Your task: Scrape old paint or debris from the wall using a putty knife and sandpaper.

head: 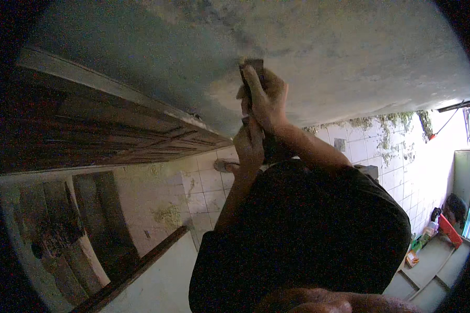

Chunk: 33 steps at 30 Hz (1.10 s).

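Observation:
My right hand (267, 96) grips a dark, flat hand tool (254, 64), thumb along its near face, its upper end at the stained plaster wall (337, 58). The exact kind of tool cannot be told. Just below, my left hand (250, 141) is closed around the lower part of what seems to be the same tool, close to the right wrist. Shadow and the fingers hide most of the part between the hands. A patchy, paler area of the wall surface lies beside the tool.
A dark wooden door or panel in a frame (121, 92) runs along the left. Light floor tiles (209, 182) bear scattered debris (391, 129); a sandalled foot (222, 165) stands there. At the lower right lie a red object (449, 231) and small items. Dark boards (102, 219) stand lower left.

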{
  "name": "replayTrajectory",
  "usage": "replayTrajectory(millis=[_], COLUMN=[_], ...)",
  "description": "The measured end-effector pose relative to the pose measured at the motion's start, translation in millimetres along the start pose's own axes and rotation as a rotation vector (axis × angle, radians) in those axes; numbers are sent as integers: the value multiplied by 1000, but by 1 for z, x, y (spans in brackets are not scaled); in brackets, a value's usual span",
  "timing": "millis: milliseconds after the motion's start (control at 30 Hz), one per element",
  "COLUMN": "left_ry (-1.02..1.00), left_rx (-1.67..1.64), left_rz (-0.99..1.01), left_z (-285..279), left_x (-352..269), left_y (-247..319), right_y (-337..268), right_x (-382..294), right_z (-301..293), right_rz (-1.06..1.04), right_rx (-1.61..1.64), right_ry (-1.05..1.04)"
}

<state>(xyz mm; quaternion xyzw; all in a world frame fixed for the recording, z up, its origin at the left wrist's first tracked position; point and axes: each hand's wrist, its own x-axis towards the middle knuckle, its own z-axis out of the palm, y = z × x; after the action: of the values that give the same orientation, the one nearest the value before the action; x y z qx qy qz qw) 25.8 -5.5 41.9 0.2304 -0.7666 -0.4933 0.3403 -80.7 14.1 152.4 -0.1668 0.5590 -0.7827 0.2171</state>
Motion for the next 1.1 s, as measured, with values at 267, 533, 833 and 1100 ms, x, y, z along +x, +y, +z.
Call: replayTrajectory(millis=[267, 533, 833, 1100], left_ry=[18, 7, 49, -41], left_rx=[-102, -78, -5, -70], left_rz=[-13, 14, 47, -199], left_z=[5, 3, 2, 4], left_x=[-9, -13, 0, -8], left_y=[-31, -13, -3, -12], right_y=[-14, 0, -2, 0], right_x=[3, -11, -2, 1], right_z=[8, 1, 5, 6], right_rz=[10, 99, -26, 9], right_rx=[-10, -19, -27, -78], right_ry=[-1, -6, -5, 1])
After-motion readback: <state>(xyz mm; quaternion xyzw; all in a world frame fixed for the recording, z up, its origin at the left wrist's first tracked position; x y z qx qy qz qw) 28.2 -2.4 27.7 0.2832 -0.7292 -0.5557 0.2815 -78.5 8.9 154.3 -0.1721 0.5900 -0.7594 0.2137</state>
